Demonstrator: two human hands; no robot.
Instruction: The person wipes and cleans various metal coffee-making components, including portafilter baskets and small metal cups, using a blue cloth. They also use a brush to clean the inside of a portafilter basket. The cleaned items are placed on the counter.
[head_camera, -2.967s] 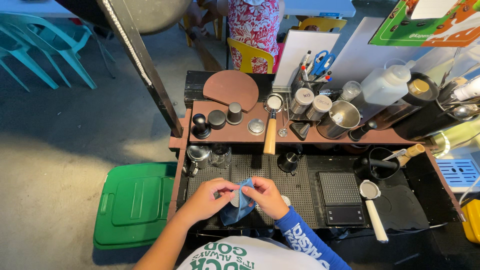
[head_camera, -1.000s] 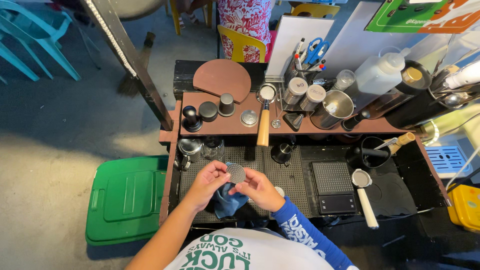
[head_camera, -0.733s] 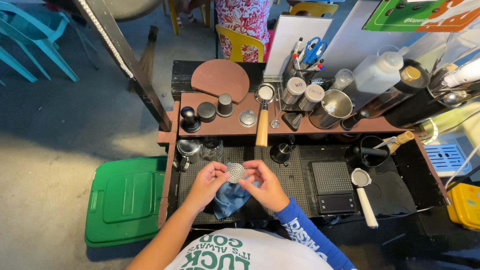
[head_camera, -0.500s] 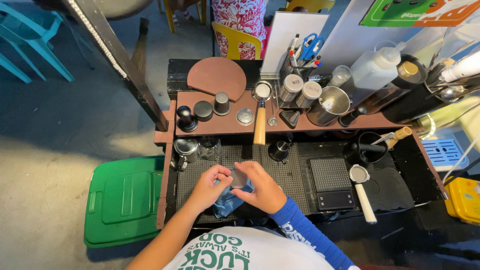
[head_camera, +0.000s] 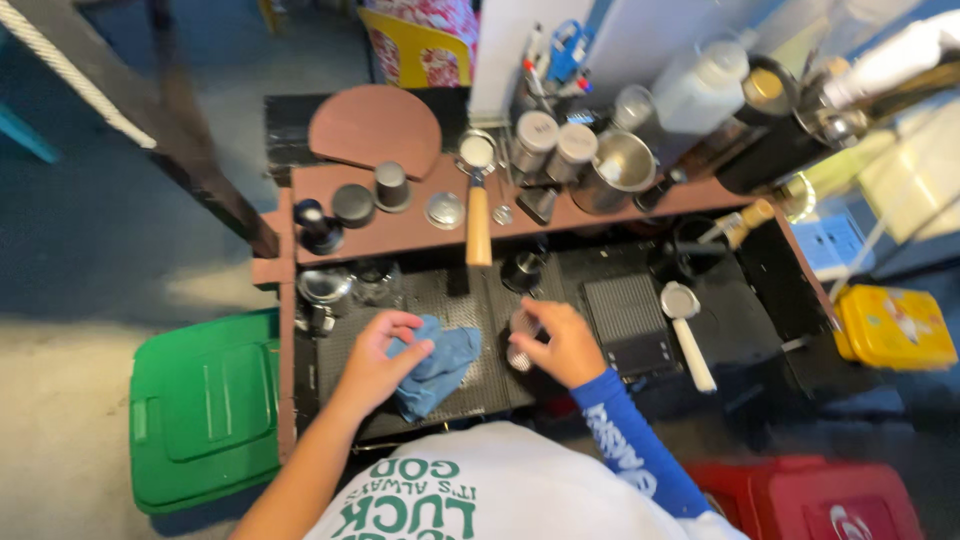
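Gripping blue cloth (head_camera: 435, 365), left hand (head_camera: 375, 360) beside green bin (head_camera: 205, 405)

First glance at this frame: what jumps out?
The two hands at the centre of the black counter: the left hand grips a blue cloth, the right hand holds a small round metal piece, blurred. Next, the bright green bin lid on the floor at left, and the wooden-handled portafilter on the brown shelf above.

Left hand (head_camera: 375, 360) grips blue cloth (head_camera: 435, 365); right hand (head_camera: 560, 345) holds metal filter basket (head_camera: 520, 340).
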